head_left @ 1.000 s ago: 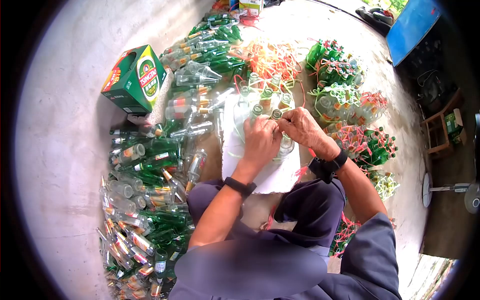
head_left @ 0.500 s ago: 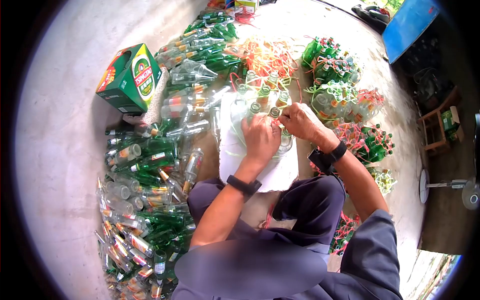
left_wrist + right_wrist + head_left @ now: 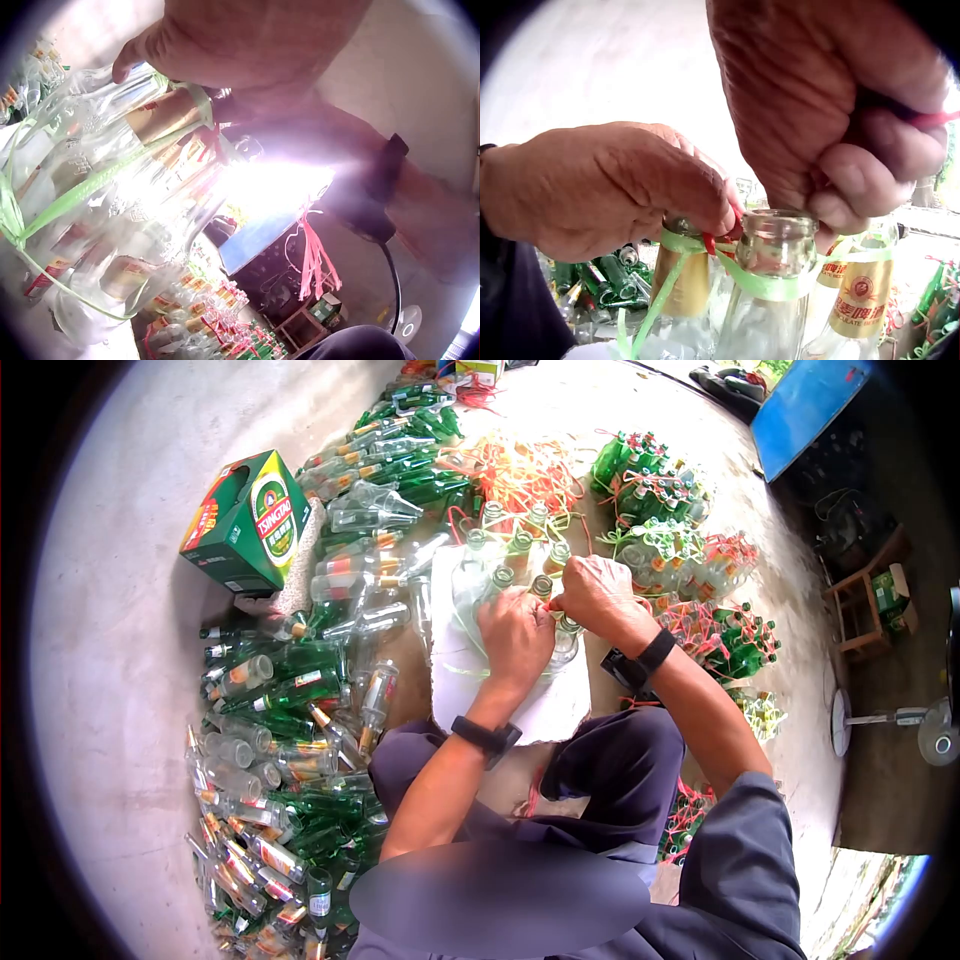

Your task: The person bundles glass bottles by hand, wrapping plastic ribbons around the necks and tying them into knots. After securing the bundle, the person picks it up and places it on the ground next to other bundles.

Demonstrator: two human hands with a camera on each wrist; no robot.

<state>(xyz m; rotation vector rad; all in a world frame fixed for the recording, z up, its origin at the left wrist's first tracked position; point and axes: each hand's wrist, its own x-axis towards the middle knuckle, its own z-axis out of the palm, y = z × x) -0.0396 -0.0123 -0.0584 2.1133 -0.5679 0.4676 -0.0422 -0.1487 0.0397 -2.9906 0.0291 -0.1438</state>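
A cluster of clear glass bottles stands upright on a white board before the person. Light green plastic strap loops around their necks, just below the mouths. In the head view the left hand is at the near bottles; its thumb and fingers pinch red plastic twine beside a bottle neck. Close by on the right, the right hand has its fingers curled tightly round the same red twine, a bit of which sticks out past its knuckles in the right wrist view. Its fingertips sit right behind a bottle mouth.
Many loose green and clear bottles lie piled along the left. A green Tsingtao carton stands by the wall. Tangled orange-red twine lies beyond the board. Tied bottle bundles line the right side, with a fan farther right.
The right hand has rolled over and shifted slightly forward, its knuckles now more upward. The left hand keeps its place at the bottle necks. The head view has shifted a little.
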